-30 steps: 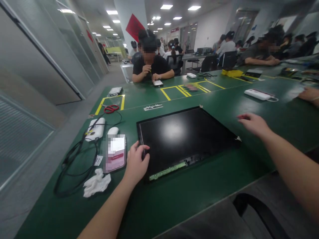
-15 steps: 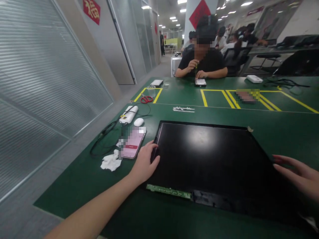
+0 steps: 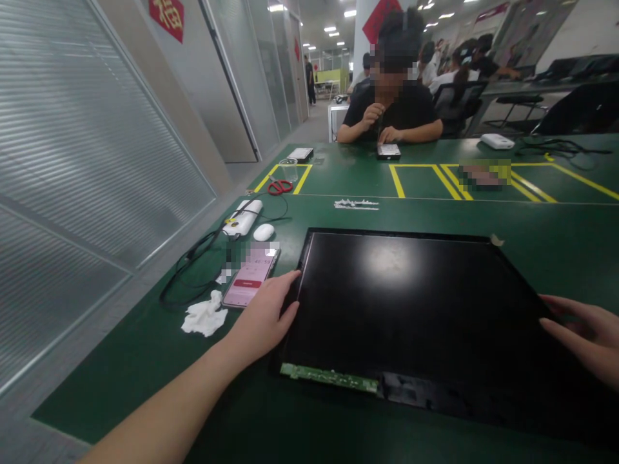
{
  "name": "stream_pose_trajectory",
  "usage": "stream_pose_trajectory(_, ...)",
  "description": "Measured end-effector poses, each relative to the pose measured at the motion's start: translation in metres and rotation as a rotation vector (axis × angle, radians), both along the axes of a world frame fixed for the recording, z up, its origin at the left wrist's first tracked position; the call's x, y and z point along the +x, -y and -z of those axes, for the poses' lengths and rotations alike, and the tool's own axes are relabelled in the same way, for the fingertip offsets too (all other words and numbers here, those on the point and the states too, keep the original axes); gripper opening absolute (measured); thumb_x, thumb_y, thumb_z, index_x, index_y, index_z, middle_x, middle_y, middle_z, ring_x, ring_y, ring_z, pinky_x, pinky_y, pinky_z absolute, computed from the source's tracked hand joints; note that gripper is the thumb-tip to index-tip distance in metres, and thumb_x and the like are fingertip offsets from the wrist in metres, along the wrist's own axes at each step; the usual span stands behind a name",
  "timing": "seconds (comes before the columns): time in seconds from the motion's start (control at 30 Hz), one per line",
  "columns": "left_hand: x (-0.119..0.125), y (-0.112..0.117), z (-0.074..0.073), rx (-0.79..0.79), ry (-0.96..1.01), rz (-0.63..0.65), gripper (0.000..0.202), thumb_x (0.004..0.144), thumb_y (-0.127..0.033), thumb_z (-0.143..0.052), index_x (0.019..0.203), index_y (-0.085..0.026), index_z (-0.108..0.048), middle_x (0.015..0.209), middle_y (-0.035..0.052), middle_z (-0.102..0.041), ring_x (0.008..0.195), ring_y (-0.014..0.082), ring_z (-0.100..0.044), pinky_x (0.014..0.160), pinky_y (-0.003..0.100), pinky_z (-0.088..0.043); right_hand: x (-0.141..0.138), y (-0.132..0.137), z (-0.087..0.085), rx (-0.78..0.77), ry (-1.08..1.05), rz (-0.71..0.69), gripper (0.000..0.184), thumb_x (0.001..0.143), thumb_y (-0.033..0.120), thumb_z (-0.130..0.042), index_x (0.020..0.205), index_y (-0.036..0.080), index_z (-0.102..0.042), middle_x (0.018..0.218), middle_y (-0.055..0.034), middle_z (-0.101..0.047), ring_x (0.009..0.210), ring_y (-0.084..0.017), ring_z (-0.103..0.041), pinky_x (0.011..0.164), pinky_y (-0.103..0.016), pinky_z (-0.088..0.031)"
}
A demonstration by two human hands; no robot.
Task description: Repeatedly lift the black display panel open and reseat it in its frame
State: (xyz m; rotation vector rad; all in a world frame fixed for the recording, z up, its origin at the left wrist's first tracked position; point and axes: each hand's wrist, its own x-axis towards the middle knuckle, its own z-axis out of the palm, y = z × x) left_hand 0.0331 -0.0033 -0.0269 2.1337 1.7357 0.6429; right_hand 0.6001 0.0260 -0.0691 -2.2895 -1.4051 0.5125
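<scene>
A large black LCD panel (image 3: 401,309) lies face up on the green table, with a bright light reflected in it. A narrow green circuit board (image 3: 329,378) runs along its near edge, beside a dark strip. My left hand (image 3: 264,316) holds the panel's left edge, thumb and fingers bent against the side. At the right edge, my right hand (image 3: 587,332) grips with thumb and fingers; part of it is cut off by the frame. The panel's near right corner is dark and hard to make out.
Left of the panel lie a phone (image 3: 251,277), crumpled tissue (image 3: 206,314), a white oval case (image 3: 264,232), a white power bank (image 3: 244,217) and black cables. Red-handled scissors (image 3: 280,187) and a clear cup (image 3: 289,170) stand farther back. Across the table, a person (image 3: 391,116) handles a small drive (image 3: 388,151).
The view has shifted slightly. My left hand's fingers have drawn back from over the panel's surface to its left edge. The right hand stays at the right edge.
</scene>
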Motion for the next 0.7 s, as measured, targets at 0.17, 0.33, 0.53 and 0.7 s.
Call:
stream_pose_trajectory(0.17,0.003,-0.001,0.001,-0.041,-0.024,-0.020,0.064,0.100,-0.026,-0.052,0.163,-0.014,-0.053,0.157,0.0214,-0.066,0.149,0.0387,-0.058,0.124,0.058,-0.047,-0.010,-0.001,-0.007,0.010,0.059,-0.010,0.061,0.064,0.066,-0.064,0.117,0.036,-0.068,0.097,-0.0151,-0.070,0.078,-0.039,-0.070,0.078,-0.061,-0.056)
stream_pose_trajectory(0.33,0.002,-0.002,0.003,-0.048,0.129,-0.021,0.061,0.100,-0.022,-0.050,0.161,-0.018,-0.058,0.162,0.0153,-0.063,0.149,0.0335,-0.060,0.127,0.054,-0.044,-0.005,-0.004,-0.001,-0.002,0.070,-0.032,0.060,0.067,0.068,-0.064,0.117,0.035,-0.067,0.095,-0.0156,-0.071,0.077,-0.040,-0.070,0.074,-0.061,-0.057)
stream_pose_trajectory(0.53,0.009,-0.001,0.000,-0.108,0.604,-0.121,0.059,0.096,-0.028,-0.065,0.155,-0.021,-0.065,0.158,0.0117,-0.067,0.151,0.0341,-0.059,0.129,0.053,-0.042,-0.001,-0.004,0.002,0.027,0.047,-0.028,0.054,0.068,0.066,-0.066,0.113,0.036,-0.067,0.088,-0.0144,-0.070,0.076,-0.041,-0.071,0.072,-0.062,-0.057)
stream_pose_trajectory(0.7,0.019,0.000,-0.006,-0.246,1.191,-0.336,0.061,0.075,-0.024,-0.088,0.135,-0.019,-0.074,0.149,0.0148,-0.073,0.138,0.0359,-0.069,0.114,0.049,-0.057,-0.009,-0.004,-0.002,-0.002,0.061,-0.006,0.063,0.066,0.070,-0.062,0.118,0.036,-0.069,0.091,-0.0169,-0.071,0.081,-0.044,-0.072,0.071,-0.063,-0.057)
